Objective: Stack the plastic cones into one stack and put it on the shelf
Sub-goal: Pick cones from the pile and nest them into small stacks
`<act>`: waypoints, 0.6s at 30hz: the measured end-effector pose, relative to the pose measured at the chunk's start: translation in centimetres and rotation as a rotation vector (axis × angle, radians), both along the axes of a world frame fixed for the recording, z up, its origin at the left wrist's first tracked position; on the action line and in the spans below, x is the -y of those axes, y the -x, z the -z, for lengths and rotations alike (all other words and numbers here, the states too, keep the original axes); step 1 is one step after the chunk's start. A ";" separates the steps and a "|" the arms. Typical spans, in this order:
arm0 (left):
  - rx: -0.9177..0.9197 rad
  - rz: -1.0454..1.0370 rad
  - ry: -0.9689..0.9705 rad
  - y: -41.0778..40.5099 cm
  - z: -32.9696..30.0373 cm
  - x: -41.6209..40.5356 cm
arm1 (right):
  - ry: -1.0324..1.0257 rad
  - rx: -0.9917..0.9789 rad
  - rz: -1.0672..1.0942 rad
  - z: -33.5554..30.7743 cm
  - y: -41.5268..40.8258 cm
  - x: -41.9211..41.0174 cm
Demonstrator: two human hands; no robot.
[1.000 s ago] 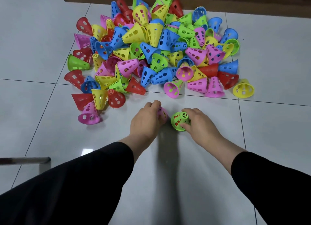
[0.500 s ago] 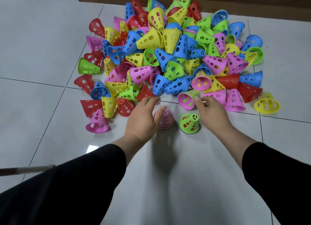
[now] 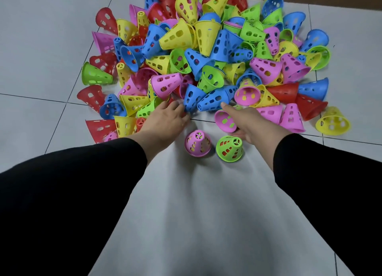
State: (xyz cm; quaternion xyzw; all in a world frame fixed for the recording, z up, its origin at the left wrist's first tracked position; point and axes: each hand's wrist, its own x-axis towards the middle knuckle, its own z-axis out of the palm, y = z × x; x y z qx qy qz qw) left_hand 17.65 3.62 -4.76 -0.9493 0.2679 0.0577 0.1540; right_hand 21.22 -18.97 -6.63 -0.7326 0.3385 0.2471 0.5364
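Note:
A big pile of perforated plastic cones (image 3: 206, 48) in red, yellow, blue, green and pink lies on the white tiled floor. Two short stacks stand upright in front of it, apart from both hands: a pink-topped stack (image 3: 197, 143) and a green-topped stack (image 3: 229, 148). My left hand (image 3: 165, 120) reaches into the pile's near edge with its fingers stretched out, the tips touching a blue cone (image 3: 192, 99). My right hand (image 3: 254, 122) holds a pink cone lying on its side (image 3: 224, 120), fingers over it and thumb under it.
A brown wooden base (image 3: 330, 0) runs along the far edge behind the pile. Loose cones spread left to a green cone (image 3: 94, 75) and right to a yellow cone (image 3: 331, 121). Bare tile (image 3: 206, 213) lies between my black sleeves.
Both hands let go of the pink and green stacks and moved forward to the pile's edge. The right hand took hold of the lying pink cone. The camera moved closer.

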 end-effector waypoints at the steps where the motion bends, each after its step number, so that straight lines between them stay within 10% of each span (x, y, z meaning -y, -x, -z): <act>1: 0.006 -0.001 -0.014 -0.1 0.0 0.1 | -0.016 0.006 0.007 0.1 0.0 -0.1; 9: -0.035 -0.039 -0.042 0.1 -0.4 0.2 | -0.102 0.128 0.057 0.3 0.3 1.4; 18: -0.108 -0.645 0.969 2.2 -3.7 0.8 | 0.088 0.654 -0.149 -5.1 5.1 3.6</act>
